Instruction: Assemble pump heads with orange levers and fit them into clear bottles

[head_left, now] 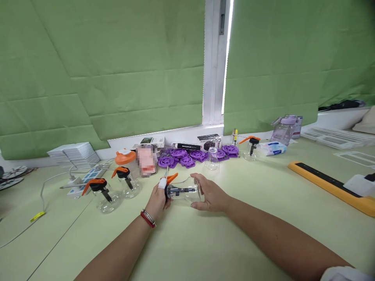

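A clear glass jar (187,192) with a black pump top and orange lever lies on its side between my hands, just above the pale green table (205,242). My left hand (158,199), with a white wrap on one finger and a red bracelet at the wrist, grips the black top end. My right hand (209,195) cups the jar's glass body from the right.
Two finished jars with orange levers (102,193) (127,183) stand at the left, another (252,148) at the back. Purple wheel-like parts (193,156), small boxes, an empty glass (212,159), a power strip (84,181), a purple bottle (284,128) and an orange-edged tool (331,183) are around.
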Available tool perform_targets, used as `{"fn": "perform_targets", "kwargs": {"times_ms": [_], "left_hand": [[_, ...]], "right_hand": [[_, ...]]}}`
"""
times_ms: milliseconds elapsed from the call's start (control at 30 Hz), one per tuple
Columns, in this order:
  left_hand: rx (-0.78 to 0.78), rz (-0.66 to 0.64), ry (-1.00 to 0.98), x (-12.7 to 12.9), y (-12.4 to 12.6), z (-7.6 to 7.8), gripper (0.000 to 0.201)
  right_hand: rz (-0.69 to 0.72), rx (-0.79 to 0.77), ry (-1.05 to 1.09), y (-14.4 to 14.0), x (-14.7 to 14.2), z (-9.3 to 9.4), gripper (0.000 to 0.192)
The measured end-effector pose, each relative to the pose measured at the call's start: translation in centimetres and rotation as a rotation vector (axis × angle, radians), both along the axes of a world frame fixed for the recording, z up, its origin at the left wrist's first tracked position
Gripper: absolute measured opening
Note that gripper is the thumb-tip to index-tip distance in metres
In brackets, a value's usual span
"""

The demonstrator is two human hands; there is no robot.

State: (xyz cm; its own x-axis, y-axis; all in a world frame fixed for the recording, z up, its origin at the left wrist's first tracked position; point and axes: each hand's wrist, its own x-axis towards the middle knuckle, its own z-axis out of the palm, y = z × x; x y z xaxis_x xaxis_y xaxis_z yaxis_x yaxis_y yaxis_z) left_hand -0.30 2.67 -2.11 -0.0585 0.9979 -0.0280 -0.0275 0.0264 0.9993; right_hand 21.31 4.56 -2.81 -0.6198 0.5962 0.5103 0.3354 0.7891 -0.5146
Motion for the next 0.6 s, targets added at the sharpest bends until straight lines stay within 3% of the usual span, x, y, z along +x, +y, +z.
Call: {"fn": "perform_targets", "kwargs": {"times_ms": [200, 600], "left_hand": [[0.015, 0.052, 0.084, 0.3, -0.5, 0.6, 0.056], [-0.002, 0.122, 0.080, 0.6, -0.5, 0.1, 0.054]], "right_hand": [[-0.002, -0.333, 0.043, -0.6, -0.2, 0.3, 0.066], [0.076, -0.642, 0.202, -0.1, -0.3, -0.8, 0.052]]}}
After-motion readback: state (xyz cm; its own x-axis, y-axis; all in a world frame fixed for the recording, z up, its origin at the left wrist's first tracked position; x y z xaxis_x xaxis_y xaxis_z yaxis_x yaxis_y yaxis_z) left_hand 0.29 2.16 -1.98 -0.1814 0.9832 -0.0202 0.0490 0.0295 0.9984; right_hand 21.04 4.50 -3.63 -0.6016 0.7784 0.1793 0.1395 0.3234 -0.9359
